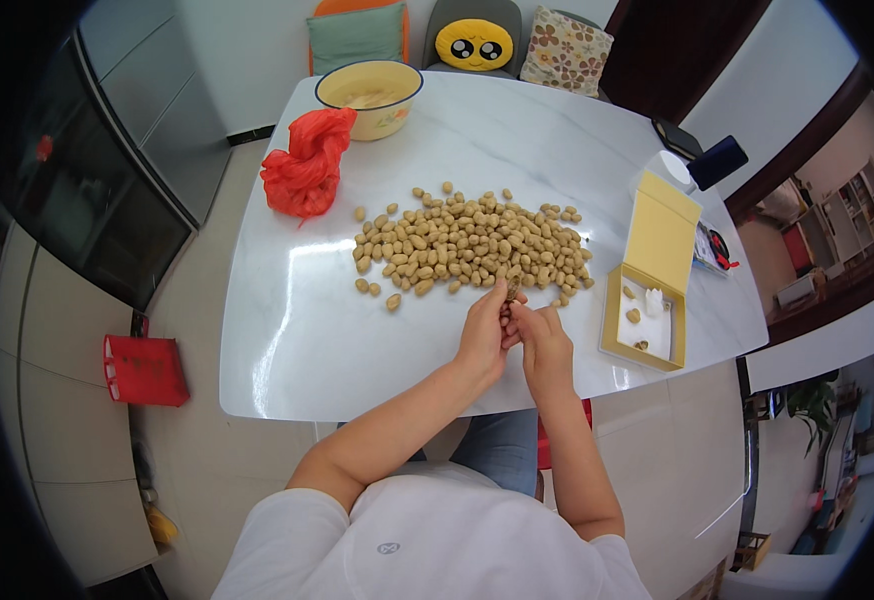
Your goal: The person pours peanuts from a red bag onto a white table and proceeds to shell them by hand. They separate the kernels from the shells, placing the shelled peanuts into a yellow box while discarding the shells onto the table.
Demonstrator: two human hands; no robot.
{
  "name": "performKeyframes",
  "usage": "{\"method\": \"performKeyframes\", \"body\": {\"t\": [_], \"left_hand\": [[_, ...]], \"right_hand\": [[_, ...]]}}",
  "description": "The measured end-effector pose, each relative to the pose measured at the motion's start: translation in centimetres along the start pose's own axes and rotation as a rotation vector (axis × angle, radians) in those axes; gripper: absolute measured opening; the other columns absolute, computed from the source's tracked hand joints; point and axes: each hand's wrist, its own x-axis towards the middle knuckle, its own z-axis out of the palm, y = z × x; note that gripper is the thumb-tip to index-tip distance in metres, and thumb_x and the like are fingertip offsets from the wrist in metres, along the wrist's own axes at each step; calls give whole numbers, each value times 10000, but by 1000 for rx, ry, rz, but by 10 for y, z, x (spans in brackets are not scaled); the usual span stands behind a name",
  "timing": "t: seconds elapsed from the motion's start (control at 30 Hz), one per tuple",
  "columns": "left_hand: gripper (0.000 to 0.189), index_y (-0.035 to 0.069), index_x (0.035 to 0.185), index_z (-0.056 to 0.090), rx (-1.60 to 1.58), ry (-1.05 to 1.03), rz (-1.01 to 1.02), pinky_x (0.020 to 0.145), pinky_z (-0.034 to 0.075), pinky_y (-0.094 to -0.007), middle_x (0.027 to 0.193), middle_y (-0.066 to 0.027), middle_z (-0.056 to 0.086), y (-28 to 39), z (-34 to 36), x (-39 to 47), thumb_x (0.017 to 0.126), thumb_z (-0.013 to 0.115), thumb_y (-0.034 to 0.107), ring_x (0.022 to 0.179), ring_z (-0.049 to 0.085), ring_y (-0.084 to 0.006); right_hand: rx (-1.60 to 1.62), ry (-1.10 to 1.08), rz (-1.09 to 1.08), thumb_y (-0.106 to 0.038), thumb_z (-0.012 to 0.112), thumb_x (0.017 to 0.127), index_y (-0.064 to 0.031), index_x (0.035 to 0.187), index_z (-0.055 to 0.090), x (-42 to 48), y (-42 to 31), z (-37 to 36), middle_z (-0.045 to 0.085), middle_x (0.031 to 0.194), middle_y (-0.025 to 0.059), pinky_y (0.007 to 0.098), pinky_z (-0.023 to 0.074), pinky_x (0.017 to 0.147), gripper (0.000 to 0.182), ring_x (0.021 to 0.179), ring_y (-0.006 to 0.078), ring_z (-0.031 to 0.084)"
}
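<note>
My left hand (484,330) holds a peanut (513,288) upright between thumb and fingers, just over the near edge of a heap of unshelled peanuts (467,240). The held shell looks darker than the others and seems split. From the right, my right hand (547,341) meets it, its fingertips pinched at the lower end of that peanut. Fingers partly hide what lies between the two hands. To the right stands an open yellow cardboard box (611,319) with a few peanuts or shell pieces and a crumpled white tissue (654,302) inside.
A cream enamel basin (392,124) with pale contents and a crumpled red plastic bag (306,169) occupy the back left of the marbled white table (309,360). At the right edge are a dark phone-like device (718,161) and a white round object (671,171). Chairs with cushions (474,45) stand behind.
</note>
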Motion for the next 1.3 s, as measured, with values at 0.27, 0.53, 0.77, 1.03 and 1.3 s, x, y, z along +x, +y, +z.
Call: {"method": "performKeyframes", "body": {"t": [0.27,0.53,0.77,1.03,1.3], "left_hand": [[341,81,790,507,-126,15,-111,381,226,-202,579,36,403,-1,-5,2,937,418,376,454,323,-51],[288,95,784,476,-41,17,-102,362,210,-201,607,17,422,-4,-6,0,926,459,345,443,316,-56],[307,67,784,522,146,-70,-241,368,210,-192,633,11,433,-5,0,-1,915,487,342,461,321,-55],[327,-52,1013,549,-304,-309,-488,755,490,-292,999,-160,576,-18,-27,18,930,432,241,870,568,-215],[352,-54,1095,527,-503,-369,-438,1054,281,-464,1285,-207,433,-1,-8,1,938,358,211,1248,358,-335]], "right_hand": [[153,94,43,37,551,819,-58,1013,626,2,1,-3,521,836,49,231,444,563,228,713,127,549],[700,124,404,-86,553,864,-42,1026,573,1,14,-2,534,1117,75,234,430,773,169,914,97,503],[971,88,493,-145,545,886,-27,988,544,4,17,-12,572,1097,94,243,420,808,156,879,105,532],[437,491,327,-136,570,868,-23,908,563,4,56,-78,606,975,60,276,440,804,120,866,137,563],[-334,244,579,-93,581,816,-26,984,578,-13,88,-109,581,1041,129,336,440,797,181,908,278,571]]}}
